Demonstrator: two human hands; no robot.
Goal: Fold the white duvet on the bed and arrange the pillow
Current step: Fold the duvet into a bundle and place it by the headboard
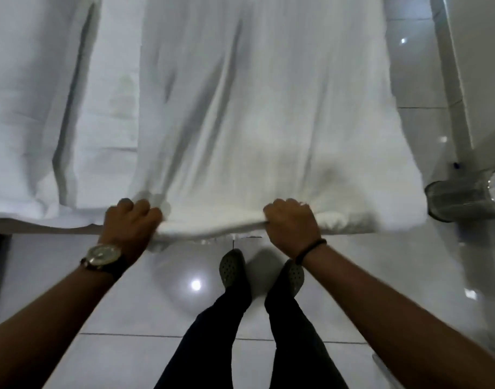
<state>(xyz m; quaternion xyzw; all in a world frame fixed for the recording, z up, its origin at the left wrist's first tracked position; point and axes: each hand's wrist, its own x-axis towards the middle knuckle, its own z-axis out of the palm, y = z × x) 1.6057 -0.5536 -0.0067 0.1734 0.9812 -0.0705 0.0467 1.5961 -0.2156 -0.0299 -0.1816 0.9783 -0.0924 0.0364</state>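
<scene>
The white duvet point(268, 108) lies stretched along the right part of the bed point(21, 223), its near hem bunched at the bed's foot edge. My left hand point(128, 223), with a watch on the wrist, grips the hem at its left end. Further right, my right hand point(292, 224), with a dark band on the wrist, grips the same hem. Both fists are closed around the fabric. More white bedding point(30, 108) with a deep fold covers the left of the bed. No pillow is in view.
I stand on glossy white floor tiles point(128, 318), my feet point(232, 268) close to the bed's foot. A metal mesh bin point(459, 197) stands on the floor at the right, beside a white wall or furniture edge point(459, 108).
</scene>
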